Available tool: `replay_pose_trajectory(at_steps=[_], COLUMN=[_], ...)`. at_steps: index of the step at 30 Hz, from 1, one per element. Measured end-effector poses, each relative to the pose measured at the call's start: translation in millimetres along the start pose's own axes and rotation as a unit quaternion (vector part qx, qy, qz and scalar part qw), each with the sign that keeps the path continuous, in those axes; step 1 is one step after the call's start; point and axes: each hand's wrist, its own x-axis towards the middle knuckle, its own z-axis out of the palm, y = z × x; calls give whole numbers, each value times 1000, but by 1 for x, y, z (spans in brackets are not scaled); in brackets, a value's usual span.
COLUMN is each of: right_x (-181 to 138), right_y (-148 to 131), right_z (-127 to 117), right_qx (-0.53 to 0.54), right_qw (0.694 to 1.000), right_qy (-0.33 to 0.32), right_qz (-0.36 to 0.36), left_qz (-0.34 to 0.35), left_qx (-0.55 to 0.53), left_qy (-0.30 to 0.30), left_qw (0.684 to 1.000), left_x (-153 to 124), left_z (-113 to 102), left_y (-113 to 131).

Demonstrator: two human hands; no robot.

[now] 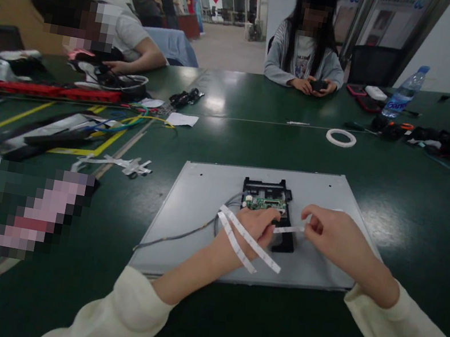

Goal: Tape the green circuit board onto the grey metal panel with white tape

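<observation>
A short white tape strip [289, 229] spans the gap between my hands, above a black plastic frame [286, 243]. My left hand [252, 223] is closed on its left end, over the lower part of the frame. My right hand [325, 230] pinches the other end with curled fingers. Across the back of my left hand and wrist lie more white strips [245, 239], hanging loose. The frame carries a green circuit board [264, 203], partly covered by my left hand. A grey cable [182, 235] runs from it leftward over the pale flat panel [202, 199] underneath.
Behind the panel lies a white tape roll [340, 138] on the green table [231, 135]. A water bottle [406, 91] and dark tools [426, 138] are at right. On the left are a blurred pink item [43, 212], crumpled strips [132, 166] and cables. Two people sit across the table.
</observation>
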Motion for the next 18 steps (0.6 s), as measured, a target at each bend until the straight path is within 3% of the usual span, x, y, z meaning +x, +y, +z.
replay_pose_trajectory(at_steps=[5, 12, 18], right_x=[-1, -1, -5], right_y=[-3, -3, -19], right_z=[12, 23, 30], right_qx=[-100, -139, -246], right_qw=[995, 990, 969], right_qy=[7, 4, 27], right_qz=[13, 3, 7], left_qz=[-26, -39, -28], left_qx=[61, 101, 129], left_qy=[-25, -38, -40], left_qw=[997, 993, 990], left_x=[-1, 0, 0], left_z=[6, 11, 13], left_y=[5, 10, 8])
